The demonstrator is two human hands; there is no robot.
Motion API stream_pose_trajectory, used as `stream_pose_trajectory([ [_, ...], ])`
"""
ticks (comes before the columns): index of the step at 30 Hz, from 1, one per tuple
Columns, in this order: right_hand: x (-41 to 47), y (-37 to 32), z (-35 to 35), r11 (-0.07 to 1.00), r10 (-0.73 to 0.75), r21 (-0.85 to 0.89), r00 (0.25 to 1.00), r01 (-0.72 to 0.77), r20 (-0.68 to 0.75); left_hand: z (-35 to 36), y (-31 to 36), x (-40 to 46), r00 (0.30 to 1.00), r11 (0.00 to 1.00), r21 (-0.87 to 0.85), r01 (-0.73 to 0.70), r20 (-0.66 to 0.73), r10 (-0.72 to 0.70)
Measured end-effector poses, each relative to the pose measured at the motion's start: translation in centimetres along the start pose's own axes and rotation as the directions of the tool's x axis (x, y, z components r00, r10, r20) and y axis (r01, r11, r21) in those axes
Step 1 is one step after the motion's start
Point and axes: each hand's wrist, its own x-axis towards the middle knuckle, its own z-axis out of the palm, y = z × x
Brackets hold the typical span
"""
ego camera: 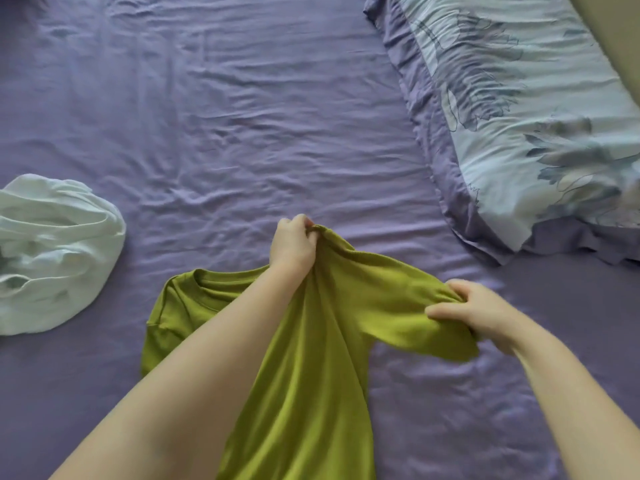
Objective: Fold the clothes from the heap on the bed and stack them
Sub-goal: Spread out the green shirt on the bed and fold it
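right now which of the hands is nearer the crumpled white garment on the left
Left. The left hand grips the green t-shirt mid-bed, apart from the crumpled white garment; the right hand holds the shirt's sleeve farther right.

A wrinkled purple sheet [242, 116] covered my bed across nearly the whole frame. At the upper right lay a pillow [519, 116] in a pale blue floral case with a purple border, and a beige surface [616, 32] filled the top right corner, lit softly and evenly.
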Motion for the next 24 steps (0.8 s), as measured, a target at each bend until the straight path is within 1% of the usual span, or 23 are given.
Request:
stream_pose_trajectory([
  [1, 0.4, -0.2, -0.5, 0.997, -0.012, -0.073, 0.996, 0.005, -0.093, 0.2, -0.1, -0.4, 1.000, 1.000, -0.019, -0.021, 0.023, 0.021],
  [2, 0.8, -0.2, -0.9, 0.977, -0.014, -0.209, 0.983, -0.025, -0.184, 0.4, -0.2, -0.9, 0.997, 0.998, -0.033, -0.054, 0.047, 0.055],
  [3, 1.1, -0.3, -0.9, 0.923, -0.016, -0.372, 0.960, -0.093, -0.280, 0.7, -0.3, -1.5, 0.993, 0.995, -0.042, -0.096, 0.071, 0.099],
  [4, 1.2, -0.3, -0.5, 0.844, -0.035, -0.510, 0.932, -0.166, -0.361, 0.9, -0.4, -2.1, 0.986, 0.990, -0.045, -0.137, 0.093, 0.140],
  [5, 1.2, -0.4, 0.0, 0.747, -0.081, -0.629, 0.909, -0.216, -0.410, 1.1, -0.7, -2.8, 0.979, 0.985, -0.040, -0.170, 0.105, 0.174],
  [6, 1.2, -0.3, 0.8, 0.643, -0.155, -0.729, 0.892, -0.234, -0.424, 1.2, -1.0, -3.7, 0.975, 0.980, -0.021, -0.197, 0.100, 0.199],
  [7, 1.2, -0.2, 1.9, 0.546, -0.236, -0.807, 0.884, -0.224, -0.404, 1.2, -1.5, -4.6, 0.974, 0.976, 0.010, -0.216, 0.071, 0.215],
  [8, 1.3, -0.2, 3.1, 0.497, -0.325, -0.851, 0.873, -0.170, -0.365, 1.1, -2.1, -5.6, 0.974, 0.973, 0.042, -0.228, 0.018, 0.228],
  [9, 1.3, -0.3, 4.5, 0.497, -0.400, -0.864, 0.865, -0.074, -0.304, 0.9, -2.9, -6.5, 0.972, 0.971, 0.072, -0.229, -0.046, 0.232],
  [11, 1.1, -1.1, 8.0, 0.518, -0.488, -0.842, 0.861, 0.150, -0.147, -0.1, -5.0, -8.2, 0.969, 0.976, 0.134, -0.172, -0.156, 0.192],
  [13, 0.9, -2.3, 11.9, 0.471, -0.509, -0.821, 0.860, 0.321, 0.044, -1.6, -7.4, -9.7, 0.970, 0.977, 0.208, -0.039, -0.227, 0.087],
  [15, 0.8, -3.3, 15.5, 0.379, -0.515, -0.809, 0.829, 0.449, 0.219, -3.3, -10.0, -11.1, 0.959, 0.961, 0.247, 0.124, -0.277, -0.053],
  [16, 0.9, -3.8, 17.1, 0.326, -0.518, -0.808, 0.808, 0.491, 0.281, -4.1, -11.3, -11.7, 0.948, 0.948, 0.253, 0.194, -0.297, -0.115],
  [17, 1.0, -4.5, 18.5, 0.280, -0.525, -0.808, 0.787, 0.519, 0.323, -5.0, -12.6, -12.4, 0.934, 0.933, 0.256, 0.254, -0.315, -0.168],
  [19, 1.2, -6.0, 20.8, 0.216, -0.557, -0.805, 0.747, 0.553, 0.364, -6.5, -15.1, -13.6, 0.902, 0.904, 0.237, 0.355, -0.339, -0.266],
  [22, 1.3, -8.8, 23.4, 0.189, -0.635, -0.773, 0.676, 0.605, 0.374, -8.7, -18.3, -15.4, 0.857, 0.868, 0.158, 0.470, -0.315, -0.407],
  [24, 1.2, -10.8, 24.7, 0.188, -0.700, -0.746, 0.620, 0.639, 0.355, -9.5, -20.0, -16.6, 0.852, 0.864, 0.120, 0.488, -0.282, -0.442],
])
